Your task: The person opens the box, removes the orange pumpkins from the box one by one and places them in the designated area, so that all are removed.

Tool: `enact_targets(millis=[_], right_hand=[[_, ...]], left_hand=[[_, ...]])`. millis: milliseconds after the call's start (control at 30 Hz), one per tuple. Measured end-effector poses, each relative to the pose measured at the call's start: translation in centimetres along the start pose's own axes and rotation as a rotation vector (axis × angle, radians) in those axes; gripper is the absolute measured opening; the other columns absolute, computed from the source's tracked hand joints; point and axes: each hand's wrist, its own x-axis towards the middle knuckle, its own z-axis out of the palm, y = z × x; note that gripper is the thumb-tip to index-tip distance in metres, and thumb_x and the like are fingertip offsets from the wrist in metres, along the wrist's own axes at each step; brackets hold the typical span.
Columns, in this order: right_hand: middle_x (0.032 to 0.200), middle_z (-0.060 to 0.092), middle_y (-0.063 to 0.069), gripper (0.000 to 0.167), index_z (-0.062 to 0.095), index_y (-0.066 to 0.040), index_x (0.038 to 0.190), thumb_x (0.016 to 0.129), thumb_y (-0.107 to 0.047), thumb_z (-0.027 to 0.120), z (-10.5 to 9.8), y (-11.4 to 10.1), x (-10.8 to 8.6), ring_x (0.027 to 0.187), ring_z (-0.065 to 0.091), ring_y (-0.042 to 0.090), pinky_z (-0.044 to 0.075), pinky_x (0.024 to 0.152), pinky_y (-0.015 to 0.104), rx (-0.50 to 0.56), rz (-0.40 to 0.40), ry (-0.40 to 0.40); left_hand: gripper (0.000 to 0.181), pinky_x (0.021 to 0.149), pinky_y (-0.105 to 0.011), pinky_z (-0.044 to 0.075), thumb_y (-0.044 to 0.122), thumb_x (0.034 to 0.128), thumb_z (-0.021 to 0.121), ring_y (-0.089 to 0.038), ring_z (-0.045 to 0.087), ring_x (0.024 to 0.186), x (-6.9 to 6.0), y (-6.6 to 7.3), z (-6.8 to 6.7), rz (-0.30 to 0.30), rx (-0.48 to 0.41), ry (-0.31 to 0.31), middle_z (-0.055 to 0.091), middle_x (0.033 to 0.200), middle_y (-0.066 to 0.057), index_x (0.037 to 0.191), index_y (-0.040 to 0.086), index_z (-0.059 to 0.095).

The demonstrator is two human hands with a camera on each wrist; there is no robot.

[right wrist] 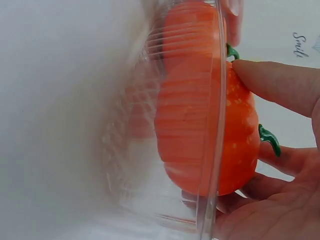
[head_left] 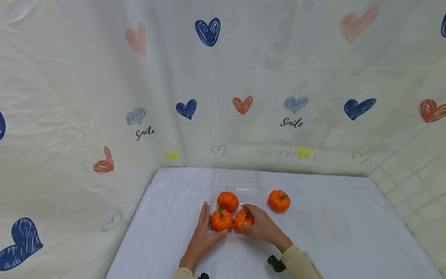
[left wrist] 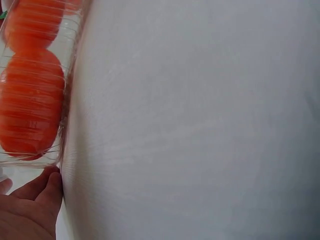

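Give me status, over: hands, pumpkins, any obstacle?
Right hand grips pumpkin in clear box. Left hand at box's side. Two more pumpkins inside, fourth outside. No obstacle seen.

Enclosed by a pale, creased sheet [head_left: 69, 97]. Printed at twelve o'clock with a dark blue heart [head_left: 208, 33], at two with a peach heart [head_left: 359, 25], at three with a rusty-red heart [head_left: 427, 111], at eight with a larger blue heart [head_left: 24, 240]. Lettered near nine and three with "Smile" [head_left: 292, 123] (in looping black script, beneath light blue striped hearts [head_left: 295, 104]). Ruled just past three with faint grid lines [head_left: 414, 174]. Furnished at six with a white-clothed table [head_left: 348, 224]. Lit softly, with a dull sheen at ten.
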Motion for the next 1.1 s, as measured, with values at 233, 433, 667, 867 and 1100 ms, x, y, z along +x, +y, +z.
enact_targets(millis=[233,433,667,867,1100], right_hand=[[0.135,0.067,0.008,0.070,0.061,-0.003,0.145,0.086,-0.027,0.090,-0.6,-0.2,-0.5,0.117,0.063,0.027,0.055,0.104,0.057,0.009,0.041,0.074],[0.133,0.067,0.006,0.064,0.065,-0.008,0.140,0.087,-0.035,0.090,-1.0,0.4,-1.0,0.119,0.062,0.027,0.054,0.106,0.057,0.018,0.040,0.171],[0.134,0.068,0.008,0.063,0.065,-0.007,0.139,0.088,-0.035,0.090,-2.0,0.6,-1.7,0.119,0.064,0.029,0.056,0.104,0.056,0.027,0.027,0.262],[0.136,0.067,0.012,0.064,0.064,-0.006,0.142,0.090,-0.036,0.088,-3.1,1.3,-2.4,0.116,0.064,0.028,0.057,0.103,0.053,0.045,0.063,0.307],[0.137,0.066,0.019,0.067,0.062,-0.003,0.145,0.092,-0.037,0.086,-4.6,1.9,-3.6,0.115,0.063,0.032,0.058,0.101,0.053,0.055,0.113,0.329]], left_hand=[[0.121,0.123,-0.053,0.031,0.061,0.0872,0.083,-0.034,0.033,0.157,0.0,-0.2,0.1,0.021,-0.012,-0.002,0.005,0.180,-0.003,0.173,0.010,0.015],[0.121,0.121,-0.054,0.033,0.061,0.0865,0.084,-0.036,0.033,0.157,0.0,-0.1,0.1,0.001,-0.005,0.001,0.005,0.180,-0.004,0.173,0.009,0.016],[0.120,0.121,-0.056,0.033,0.060,0.0874,0.083,-0.037,0.033,0.157,0.1,-0.1,0.1,0.011,0.007,0.007,0.006,0.180,-0.005,0.172,0.008,0.016],[0.120,0.120,-0.057,0.034,0.058,0.0880,0.084,-0.039,0.033,0.157,0.0,0.2,0.0,0.014,0.009,0.003,0.006,0.180,-0.007,0.172,0.007,0.016],[0.120,0.121,-0.056,0.034,0.059,0.0870,0.084,-0.036,0.031,0.158,0.0,0.2,0.0,0.011,0.008,0.002,0.006,0.180,-0.004,0.172,0.007,0.016]])
